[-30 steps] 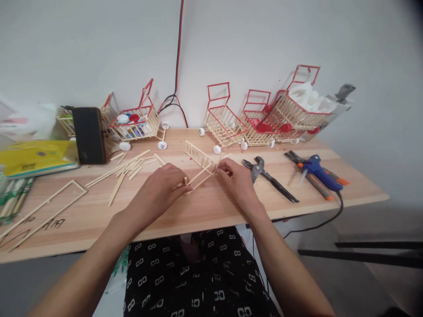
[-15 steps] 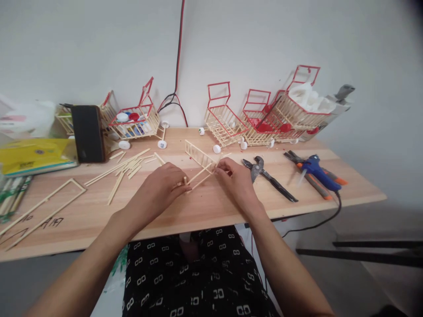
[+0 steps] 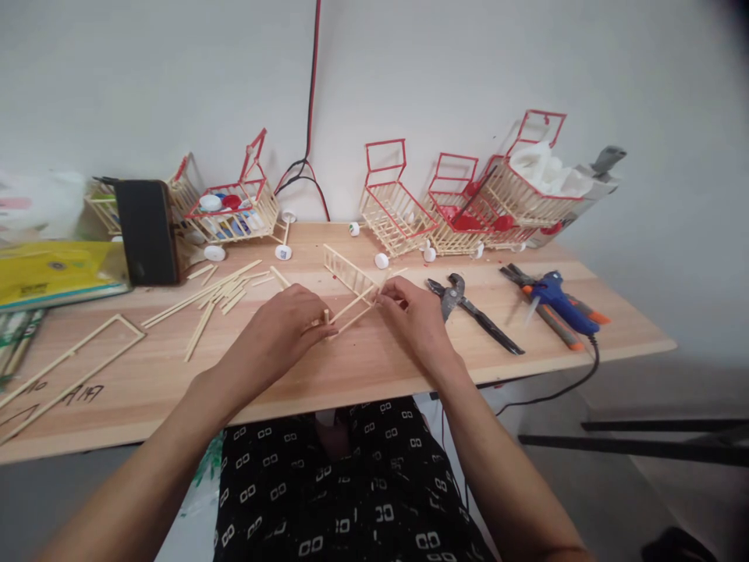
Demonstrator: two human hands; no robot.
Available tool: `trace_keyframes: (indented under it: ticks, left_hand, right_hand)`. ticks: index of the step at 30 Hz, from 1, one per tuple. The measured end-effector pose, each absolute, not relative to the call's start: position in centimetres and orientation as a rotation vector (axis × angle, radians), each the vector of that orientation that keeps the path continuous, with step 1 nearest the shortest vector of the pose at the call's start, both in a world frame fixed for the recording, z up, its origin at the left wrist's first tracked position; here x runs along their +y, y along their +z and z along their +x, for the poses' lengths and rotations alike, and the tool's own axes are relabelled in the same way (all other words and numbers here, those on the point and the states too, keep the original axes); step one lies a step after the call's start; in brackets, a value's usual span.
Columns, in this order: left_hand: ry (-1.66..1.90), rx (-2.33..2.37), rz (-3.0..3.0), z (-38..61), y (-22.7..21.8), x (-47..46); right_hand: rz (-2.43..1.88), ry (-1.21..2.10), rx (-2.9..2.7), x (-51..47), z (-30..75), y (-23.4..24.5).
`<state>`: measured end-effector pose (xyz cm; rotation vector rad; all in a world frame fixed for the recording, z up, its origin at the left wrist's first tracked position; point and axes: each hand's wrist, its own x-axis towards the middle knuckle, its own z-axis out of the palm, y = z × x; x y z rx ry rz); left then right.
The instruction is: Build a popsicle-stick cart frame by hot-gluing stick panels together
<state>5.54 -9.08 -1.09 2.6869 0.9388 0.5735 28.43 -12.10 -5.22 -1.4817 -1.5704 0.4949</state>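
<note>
A small ladder-like frame of pale wooden sticks (image 3: 349, 277) stands on the wooden table (image 3: 374, 367) in front of me. My left hand (image 3: 286, 328) is closed, pinching the near left end of its lower sticks. My right hand (image 3: 413, 312) is closed too, its fingertips pinching the frame's right corner. Both hands rest on the tabletop, with the frame spanning the gap between them.
Loose sticks (image 3: 216, 297) and a long stick rectangle (image 3: 76, 363) lie at left, near a black phone (image 3: 146, 232) and yellow packet (image 3: 55, 273). Several red-trimmed stick carts (image 3: 456, 207) line the wall. Pliers (image 3: 471, 312) and a blue glue gun (image 3: 559, 300) lie at right.
Both hands keep their hold on the frame; the whole view has shifted slightly left and up, with no clear movement of the frame.
</note>
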Motion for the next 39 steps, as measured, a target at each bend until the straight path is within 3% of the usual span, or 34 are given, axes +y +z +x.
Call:
trace_keyframes:
  ticks: [39]
  left_hand:
    - [0.575, 0.952, 2.684, 5.64, -1.22, -9.05]
  right_hand:
    - [-1.500, 0.499, -1.610, -12.32, 28.37, -5.32]
